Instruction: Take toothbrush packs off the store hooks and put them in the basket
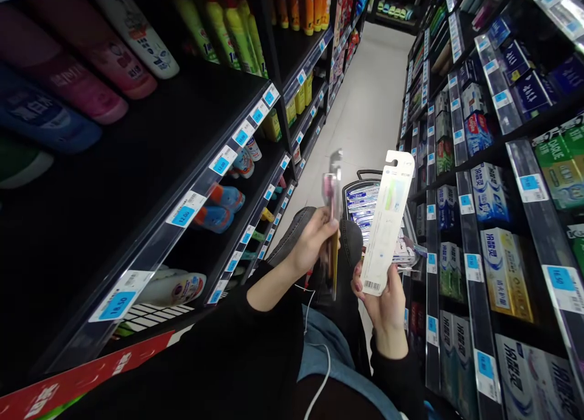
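Observation:
My left hand point(314, 240) is closed on a packaged toothbrush point(334, 225), seen nearly edge-on and smeared by motion. A pinkish part shows near its upper end. In my right hand point(384, 295) is a second toothbrush pack point(387, 219), upright and tilted to the right, its white back with a barcode and hang hook facing me. The two packs are apart. Behind the right pack stands a dark-rimmed shopping basket point(345, 202) holding several toothbrush packs point(362, 204). The right pack hides part of the basket.
To the left, a dark shelf point(191, 146) carries bottles point(137, 31) and price tags. On the right, shelves hold toothpaste boxes point(490, 192) close to my right arm. A pale floor aisle point(365, 92) runs ahead between them. A white cable point(326, 371) hangs over my lap.

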{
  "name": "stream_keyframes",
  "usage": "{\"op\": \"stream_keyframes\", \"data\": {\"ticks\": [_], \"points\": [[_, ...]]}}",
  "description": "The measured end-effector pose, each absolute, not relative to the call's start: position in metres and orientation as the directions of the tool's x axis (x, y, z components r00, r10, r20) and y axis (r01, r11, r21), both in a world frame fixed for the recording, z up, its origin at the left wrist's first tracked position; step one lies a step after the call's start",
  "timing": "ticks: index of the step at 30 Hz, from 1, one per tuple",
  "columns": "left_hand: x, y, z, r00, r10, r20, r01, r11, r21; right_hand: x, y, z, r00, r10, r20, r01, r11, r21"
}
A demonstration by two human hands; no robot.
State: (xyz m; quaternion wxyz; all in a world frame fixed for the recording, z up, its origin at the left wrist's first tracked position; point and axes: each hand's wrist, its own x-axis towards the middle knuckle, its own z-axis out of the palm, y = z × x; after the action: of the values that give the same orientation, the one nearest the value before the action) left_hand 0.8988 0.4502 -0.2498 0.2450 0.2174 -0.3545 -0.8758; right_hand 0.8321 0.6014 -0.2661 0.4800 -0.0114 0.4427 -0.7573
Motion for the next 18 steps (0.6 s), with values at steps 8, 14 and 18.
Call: {"op": "stream_keyframes", "data": {"ticks": [8,14,18], "points": [[0.896,0.449,-0.257,-0.77,-0.626,-0.122,0.159,-0.374,0.914,0.834,0.604,-0.272,-0.568,-0.712,-0.414,0.711,-0.17,-0.683],[0.899,0.445,-0.259,-0.765,-0.639,-0.084,0.166,-0.321,0.932,0.827,0.608,-0.276,-0.619,-0.688,-0.377,0.674,-0.219,-0.706],[0.9,0.444,-0.257,-0.744,-0.662,-0.085,0.166,-0.306,0.937,0.824,0.611,-0.279,-0.642,-0.665,-0.382,0.656,-0.217,-0.723]]}}
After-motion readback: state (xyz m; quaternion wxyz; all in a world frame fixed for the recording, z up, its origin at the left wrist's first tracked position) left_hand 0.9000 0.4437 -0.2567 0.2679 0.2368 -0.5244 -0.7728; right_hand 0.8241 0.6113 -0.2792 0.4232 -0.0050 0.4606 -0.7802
